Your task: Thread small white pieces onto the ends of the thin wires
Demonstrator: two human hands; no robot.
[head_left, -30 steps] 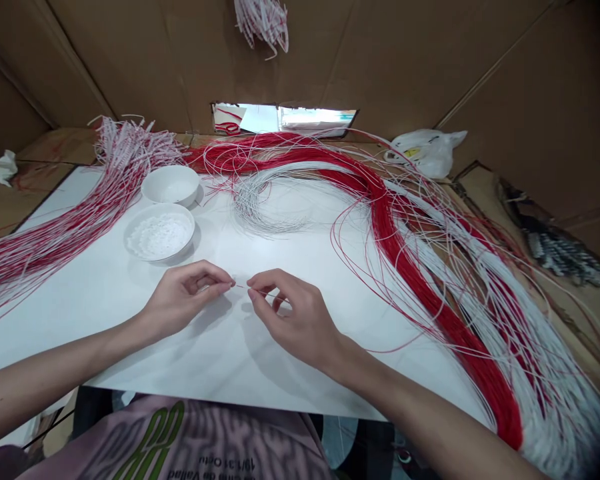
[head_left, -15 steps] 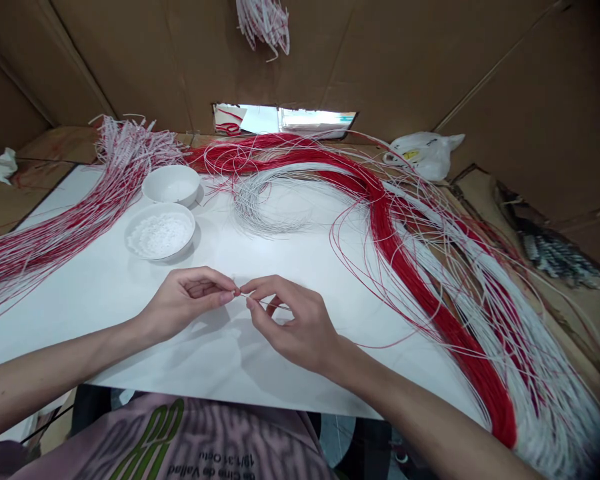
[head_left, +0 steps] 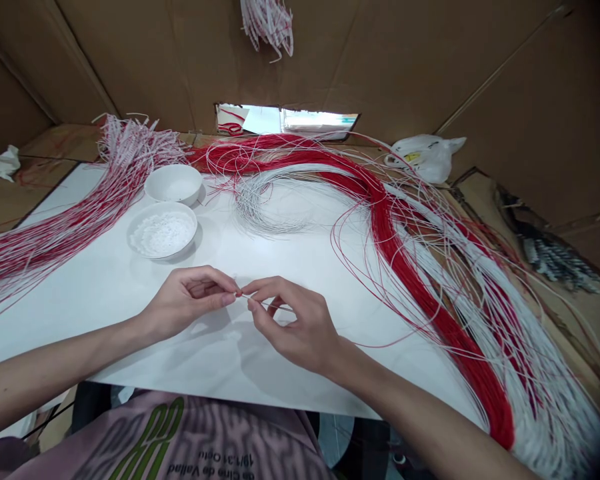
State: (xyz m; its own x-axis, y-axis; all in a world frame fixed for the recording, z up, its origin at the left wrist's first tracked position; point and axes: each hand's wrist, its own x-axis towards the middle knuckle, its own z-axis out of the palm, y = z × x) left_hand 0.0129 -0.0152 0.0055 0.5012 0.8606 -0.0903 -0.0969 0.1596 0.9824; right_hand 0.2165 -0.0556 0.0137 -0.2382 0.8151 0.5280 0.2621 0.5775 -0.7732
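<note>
My left hand [head_left: 193,298] is closed in a pinch over the white tabletop [head_left: 290,260], thumb against fingertip. What it grips is too small to make out; a tiny pale bit shows at the fingertips. Right beside it, my right hand [head_left: 293,320] pinches thin wires [head_left: 281,308] between thumb and index finger, their ends pointing at the left fingertips. Behind my left hand stands a white bowl [head_left: 193,233] of small white pieces [head_left: 163,233]. A second white bowl [head_left: 173,183] sits just beyond it, with a few dark specks inside.
Long red wires [head_left: 395,247] and white wires [head_left: 430,267] curve along the back and right. At left lies a red-and-white wire bundle [head_left: 95,207] with white-tagged ends. A plastic bag [head_left: 433,157] rests at back right. Cardboard walls [head_left: 395,67] enclose the table, with a slot [head_left: 320,122].
Both hands keep nearly the same pinch, fingertips close together. The whole view has shifted very slightly; nothing else has visibly moved.
</note>
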